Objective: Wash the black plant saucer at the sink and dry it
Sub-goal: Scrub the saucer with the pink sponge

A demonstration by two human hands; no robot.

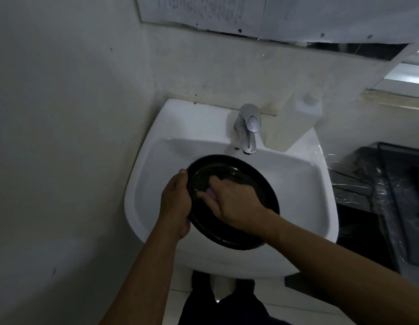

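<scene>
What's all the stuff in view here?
black round plastic saucer: one, black, held over sink
white ceramic sink: one, white, against wall
chrome tap: one, silver, sink's back rim
pink sponge: one, pink, inside saucer
white plastic bottle: one, white, right of tap
paper sheets: several, white, wall above
black wire rack: one, black, right of sink
left hand: one, grips saucer's rim
right hand: one, holds sponge

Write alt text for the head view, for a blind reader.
Over a white sink, the left hand grips the rim of a black plant saucer while the right hand holds a pink sponge against it. A chrome tap stands behind.
</scene>
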